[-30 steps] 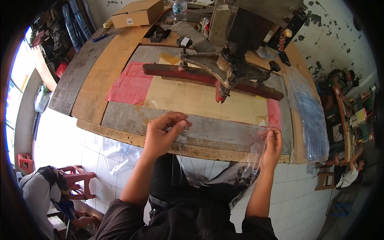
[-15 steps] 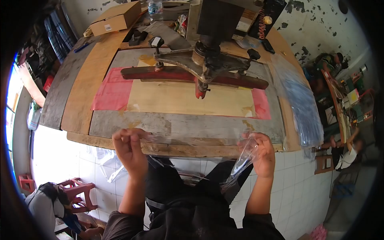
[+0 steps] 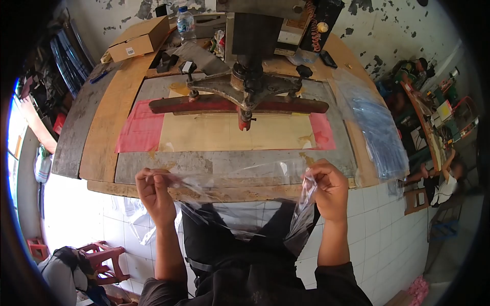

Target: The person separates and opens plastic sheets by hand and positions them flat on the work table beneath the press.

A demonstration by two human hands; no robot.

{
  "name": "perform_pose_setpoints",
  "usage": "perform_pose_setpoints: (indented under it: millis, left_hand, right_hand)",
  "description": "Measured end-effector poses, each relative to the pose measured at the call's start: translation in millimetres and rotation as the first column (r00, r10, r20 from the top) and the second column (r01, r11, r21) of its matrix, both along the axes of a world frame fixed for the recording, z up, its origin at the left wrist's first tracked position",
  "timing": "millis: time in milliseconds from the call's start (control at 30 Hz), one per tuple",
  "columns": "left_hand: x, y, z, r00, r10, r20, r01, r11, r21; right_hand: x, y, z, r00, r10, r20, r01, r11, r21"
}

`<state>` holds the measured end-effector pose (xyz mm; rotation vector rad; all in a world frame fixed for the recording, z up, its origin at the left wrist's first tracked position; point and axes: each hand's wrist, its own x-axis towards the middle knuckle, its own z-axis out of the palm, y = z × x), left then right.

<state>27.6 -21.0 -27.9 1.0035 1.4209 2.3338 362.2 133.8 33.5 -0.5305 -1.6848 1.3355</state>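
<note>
Thin clear plastic film [image 3: 245, 201]: held spread at the near edge of the grey-and-brown wooden table [image 3: 102, 143], pinched between fingertips of left hand [image 3: 157, 199] and right hand [image 3: 332, 191]. Seemingly calls for gentle, even tension.

A cardboard box [image 3: 139, 40] beside a plastic bottle [image 3: 186, 24], with a red stool [image 3: 104, 261] on the floor [image 3: 360, 232].

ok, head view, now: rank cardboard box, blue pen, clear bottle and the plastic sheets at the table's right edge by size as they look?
Largest to smallest, as seen:
1. plastic sheets
2. cardboard box
3. clear bottle
4. blue pen

Sheets look nearer the camera, which enlarges them somewhat.
</note>
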Motion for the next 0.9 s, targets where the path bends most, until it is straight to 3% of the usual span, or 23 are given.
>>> perform_pose_setpoints:
  millis: [167,233,300,333,400,433,500,533,600,667,733,833,900]
  left_hand:
    - [-7.3,-13.1,1.0,0.985,0.010,-0.170,-0.002,0.999,0.047]
    - [-4.2,-13.7,6.8,0.992,0.031,-0.124,-0.026,0.999,0.035]
    - [-0.4,-12.7,14.9,0.995,0.059,-0.080,-0.057,0.998,0.025]
    - [1.2,-11.9,21.1,0.995,0.042,-0.091,-0.041,0.999,0.005]
    - [6.4,-7.8,29.8,0.995,0.028,-0.100,-0.030,0.999,-0.014]
    - [10.1,-5.4,33.1,0.998,-0.011,-0.060,0.011,1.000,0.007]
    - [10.4,-4.2,29.4,0.998,-0.056,-0.021,0.057,0.998,0.027]
    - [6.4,-3.2,20.1,0.996,-0.029,-0.080,0.025,0.999,-0.041]
    - [5.4,0.6,19.5,0.990,-0.002,-0.142,-0.013,0.994,-0.105]
    - [8.9,7.3,31.3,0.963,-0.225,-0.150,0.216,0.973,-0.076]
    - [8.1,3.4,29.1,0.954,-0.279,-0.110,0.265,0.955,-0.131]
    - [10.9,5.9,26.1,0.942,-0.306,-0.140,0.281,0.944,-0.172]
    - [5.7,8.7,20.8,0.942,-0.318,-0.104,0.300,0.941,-0.155]
  right_hand:
    - [2.2,8.7,-17.1,1.000,-0.004,0.010,0.004,0.998,-0.059]
    - [-3.0,6.8,-11.4,0.998,-0.033,0.048,0.034,0.999,-0.040]
    - [-10.6,4.3,2.5,0.990,-0.042,-0.134,0.058,0.991,0.119]
    - [-8.1,4.5,-0.4,0.990,-0.035,-0.134,0.051,0.992,0.118]
    - [1.1,5.1,-6.9,0.992,-0.056,0.111,0.004,0.905,0.424]
    - [-2.7,2.8,-3.0,0.991,-0.058,0.120,0.000,0.898,0.441]
    - [-1.4,8.0,-8.9,0.987,-0.063,0.149,0.003,0.929,0.369]
    - [-1.1,11.6,-11.6,0.982,-0.065,0.177,0.009,0.954,0.298]
    - [-2.1,21.0,-9.7,0.987,-0.087,0.137,0.038,0.944,0.328]
    - [2.1,29.1,-7.4,0.995,-0.035,0.094,-0.006,0.914,0.407]
    - [0.4,25.0,-7.1,0.998,-0.036,0.043,0.016,0.915,0.402]
    - [10.4,23.1,-21.7,0.983,-0.065,0.173,0.018,0.964,0.265]
    - [7.0,25.7,-24.3,1.000,0.008,0.020,-0.010,0.995,0.098]
